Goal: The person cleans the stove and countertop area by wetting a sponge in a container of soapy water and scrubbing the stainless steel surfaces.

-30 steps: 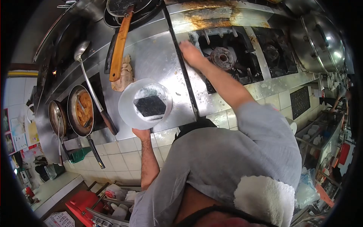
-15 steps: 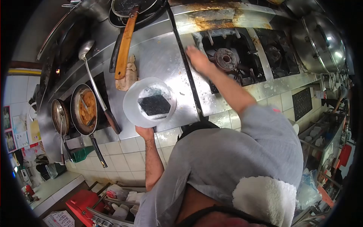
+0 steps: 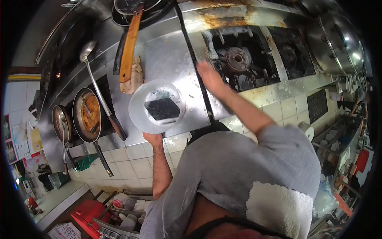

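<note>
My left hand (image 3: pixel 153 138) grips the near edge of a white plastic bowl (image 3: pixel 137 107), its fingers hidden beneath it. Inside the bowl lie soapy water and a black rectangular pad (image 3: pixel 163 108). My right hand (image 3: pixel 207 73) is on the steel stove top (image 3: pixel 223 105), beside the dark seam and left of the front burner (image 3: pixel 237 59). Its fingers are blurred, and whether it holds anything cannot be made out. White suds show at the left edge of the burner recess.
At left are a pan of orange food (image 3: pixel 90 115), a smaller pan (image 3: pixel 62 123) and a long ladle (image 3: pixel 95 81). A wooden-handled pan (image 3: pixel 131 47) lies above a crumpled cloth (image 3: pixel 132 77). A large lidded pot (image 3: pixel 340 46) stands at far right.
My right hand has moved along the seam toward my body, after a slight shift right. My left hand stays at the bowl. The view has shifted slightly.
</note>
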